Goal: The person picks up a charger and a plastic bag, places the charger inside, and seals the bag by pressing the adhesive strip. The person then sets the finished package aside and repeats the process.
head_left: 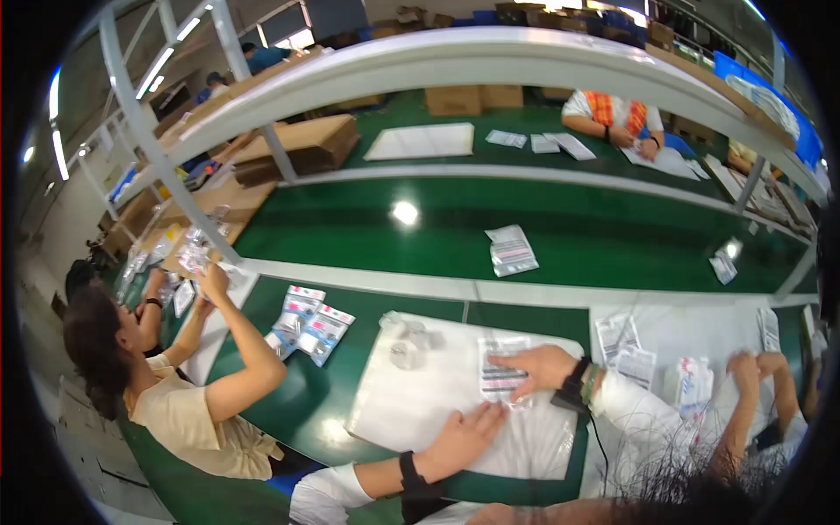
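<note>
A printed clear plastic bag lies flat on a white sheet in front of me. Over its right side my right hand rests, the index finger stretched across the print. My left hand is at the bag's lower edge, fingers extended and flat. Neither hand grips anything. Small clear round plastic pieces sit at the sheet's upper left. A dark band is on each of my wrists.
Filled blue and white packets lie on the green table to the left, beside a co-worker handling small bags. Another co-worker's hands are at the right, near printed bags. A white shelf frame spans overhead; a bag lies beyond.
</note>
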Motion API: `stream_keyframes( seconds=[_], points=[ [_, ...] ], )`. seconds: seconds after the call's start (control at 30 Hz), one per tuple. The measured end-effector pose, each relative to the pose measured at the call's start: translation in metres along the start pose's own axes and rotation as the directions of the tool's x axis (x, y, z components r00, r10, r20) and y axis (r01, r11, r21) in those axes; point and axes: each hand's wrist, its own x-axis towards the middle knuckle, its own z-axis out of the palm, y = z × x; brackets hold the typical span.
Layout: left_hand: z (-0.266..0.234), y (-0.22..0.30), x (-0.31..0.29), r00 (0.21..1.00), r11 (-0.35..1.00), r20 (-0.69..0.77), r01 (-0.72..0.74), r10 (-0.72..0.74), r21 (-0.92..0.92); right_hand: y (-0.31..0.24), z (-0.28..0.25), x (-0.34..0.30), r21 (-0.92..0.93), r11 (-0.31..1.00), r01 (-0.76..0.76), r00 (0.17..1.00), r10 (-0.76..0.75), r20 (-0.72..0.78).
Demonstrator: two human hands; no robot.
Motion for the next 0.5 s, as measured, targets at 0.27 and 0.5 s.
stream_keyframes(
  seconds=[0.27, 0.5],
  points=[
    [-0.002, -0.005, 0.029, 0.992, 0.998, 0.121, 0.051, -0.047, -0.034, 0.006, 0.000, 0.009, 0.063, 0.997, 0.042, 0.999, -0.041, -0.018],
    [0.007, -0.006, 0.039, 0.998, 0.996, 0.030, 0.060, -0.058, -0.068, 0.007, 0.003, 0.007, 0.096, 0.995, 0.002, 1.000, 0.001, -0.024]
  ],
)
